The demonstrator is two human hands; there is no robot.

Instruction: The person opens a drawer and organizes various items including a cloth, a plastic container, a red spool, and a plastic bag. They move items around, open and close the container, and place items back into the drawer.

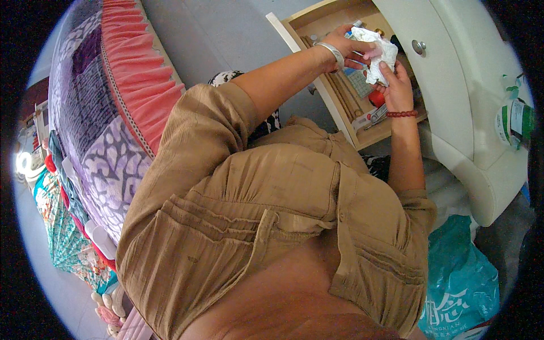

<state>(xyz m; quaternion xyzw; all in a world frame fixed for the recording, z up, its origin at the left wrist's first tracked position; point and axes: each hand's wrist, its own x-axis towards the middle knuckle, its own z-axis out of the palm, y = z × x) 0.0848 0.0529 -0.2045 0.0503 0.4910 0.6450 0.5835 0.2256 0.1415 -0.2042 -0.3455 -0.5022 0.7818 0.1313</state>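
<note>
Over a pulled-out wooden drawer [339, 109], both of my hands are on a crumpled white tissue [387, 52]. A small pink piece [372, 54] shows in its folds; I cannot make out what it is. My left hand [341, 47], with a silver bangle at the wrist, reaches in from the left and has its fingers on the tissue's near side. From below, my right hand [399, 89], wearing a red bead bracelet, pinches the tissue between thumb and fingers. Beneath them lie a red round thing [377, 99] and several small items, partly hidden by the hands.
A white cabinet [447, 85] with a round metal knob [419, 47] stands on the right. A green-and-white container [514, 122] is at its far right. Below it lies a teal plastic bag [462, 266]. A bed with a purple patterned cover [107, 141] and pink ruffle [139, 73] is on the left.
</note>
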